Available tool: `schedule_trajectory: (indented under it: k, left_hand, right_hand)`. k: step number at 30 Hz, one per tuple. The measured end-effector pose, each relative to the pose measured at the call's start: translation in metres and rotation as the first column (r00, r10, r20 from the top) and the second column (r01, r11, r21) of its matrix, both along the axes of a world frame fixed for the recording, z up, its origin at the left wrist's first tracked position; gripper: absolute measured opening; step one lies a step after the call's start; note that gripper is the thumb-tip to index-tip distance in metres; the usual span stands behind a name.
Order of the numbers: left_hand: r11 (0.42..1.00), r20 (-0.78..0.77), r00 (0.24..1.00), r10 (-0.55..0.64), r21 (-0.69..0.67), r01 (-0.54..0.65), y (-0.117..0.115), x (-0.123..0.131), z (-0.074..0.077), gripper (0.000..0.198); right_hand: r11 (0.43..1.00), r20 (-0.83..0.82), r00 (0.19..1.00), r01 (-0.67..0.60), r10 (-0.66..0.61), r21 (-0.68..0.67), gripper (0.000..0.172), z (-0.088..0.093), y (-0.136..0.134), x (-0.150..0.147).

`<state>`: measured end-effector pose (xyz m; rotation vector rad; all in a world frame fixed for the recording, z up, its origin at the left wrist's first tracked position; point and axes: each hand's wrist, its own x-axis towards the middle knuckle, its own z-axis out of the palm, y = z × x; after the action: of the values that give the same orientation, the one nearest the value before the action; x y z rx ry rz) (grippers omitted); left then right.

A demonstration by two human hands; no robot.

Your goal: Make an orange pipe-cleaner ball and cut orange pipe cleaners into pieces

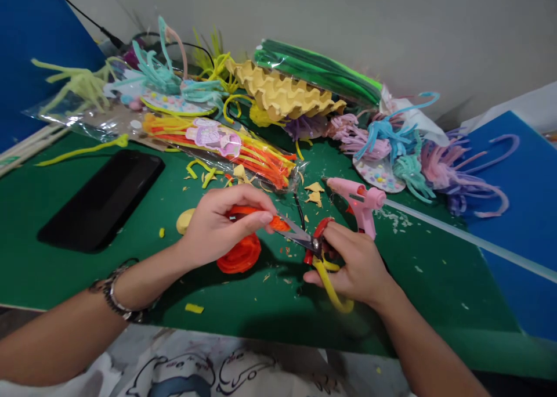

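Note:
My left hand (230, 223) pinches an orange pipe cleaner (279, 223) between thumb and fingers. Its end lies at the blades of the scissors (316, 244), which my right hand (357, 263) grips by their red and yellow handles. The blades are partly apart and point left at the orange piece. Below my left hand, a coil of red-orange pipe cleaner (239, 254) rests on the green table, its top partly hidden by the hand.
A pink glue gun (357, 202) with a long glue stick (470, 237) lies right. A black phone (102, 199) is left. Behind are a bag of orange and yellow pipe cleaners (256, 159), an egg carton (282, 89), green pipe cleaners (317, 69) and pastel bundles (383, 136).

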<state>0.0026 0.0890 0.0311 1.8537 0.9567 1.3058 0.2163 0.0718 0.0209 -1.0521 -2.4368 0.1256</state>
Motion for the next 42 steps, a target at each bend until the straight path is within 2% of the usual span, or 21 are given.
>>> schedule_trajectory:
  k: [2, 5, 8, 11, 14, 17, 22, 24, 27, 29, 33, 36, 42]
  left_hand:
    - [1.0, -0.007, 1.0, -0.014, -0.027, 0.013, 0.0, 0.0, 0.0, 0.007]
    - [1.0, -0.019, 0.999, -0.028, 0.004, 0.028, 0.0, 0.0, -0.001, 0.007]
    - [0.995, -0.01, 1.0, 0.019, 0.094, -0.018, 0.0, -0.001, -0.006, 0.002]
    - [0.976, -0.007, 0.998, 0.07, 0.209, -0.067, 0.001, -0.002, -0.01, 0.007]
    - [0.939, -0.161, 0.982, 0.094, 0.343, -0.034, 0.003, -0.005, -0.012, 0.007]
    - [0.87, -0.334, 0.93, 0.156, 0.492, 0.031, 0.005, -0.009, -0.009, 0.013]
    - [0.697, -0.449, 0.856, 0.258, 0.7, 0.157, 0.01, -0.015, -0.004, 0.024]
    - [0.649, -0.468, 0.834, 0.291, 0.737, 0.187, 0.01, -0.015, -0.001, 0.027]
    - [0.565, -0.42, 0.847, 0.326, 0.805, 0.181, 0.009, -0.014, 0.004, 0.023]
    - [0.529, -0.407, 0.847, 0.341, 0.828, 0.185, 0.006, -0.013, 0.006, 0.02]
    - [0.544, -0.479, 0.814, 0.327, 0.8, 0.253, 0.0, -0.012, 0.007, 0.011]
    - [0.527, -0.481, 0.818, 0.315, 0.806, 0.271, -0.002, -0.011, 0.007, 0.009]
    - [0.538, -0.495, 0.803, 0.331, 0.798, 0.271, -0.004, -0.01, 0.006, 0.01]
  right_hand:
    - [1.0, -0.004, 1.0, 0.006, -0.006, -0.012, 0.045, -0.001, 0.001, 0.001]
    - [0.999, -0.022, 1.0, 0.006, -0.007, -0.041, 0.047, -0.002, 0.001, 0.001]
    - [0.995, -0.047, 0.999, -0.017, 0.013, -0.099, 0.051, -0.001, 0.002, 0.002]
    - [0.993, -0.038, 0.999, -0.03, 0.026, -0.112, 0.053, 0.0, 0.002, 0.004]
    - [0.998, -0.008, 1.0, -0.013, 0.012, -0.067, 0.051, 0.001, 0.002, 0.007]
    - [0.999, 0.014, 1.0, 0.009, -0.009, -0.044, 0.05, 0.001, 0.002, 0.009]
    - [0.998, 0.047, 0.999, 0.004, -0.001, -0.067, 0.051, 0.0, 0.002, 0.011]
    - [0.999, 0.059, 0.998, 0.004, -0.001, -0.049, 0.051, 0.001, 0.003, 0.011]
    - [1.0, 0.062, 0.998, 0.022, -0.022, -0.007, 0.051, 0.001, 0.003, 0.01]
    - [0.999, 0.052, 0.998, 0.035, -0.034, -0.008, 0.051, 0.002, 0.002, 0.008]
    - [0.99, 0.053, 0.998, 0.05, -0.044, -0.13, 0.046, 0.004, -0.003, 0.0]
    - [0.975, 0.067, 0.997, 0.056, -0.043, -0.213, 0.046, 0.006, -0.007, -0.005]
    - [0.965, 0.045, 0.999, 0.008, 0.004, -0.261, 0.049, 0.006, -0.008, -0.006]
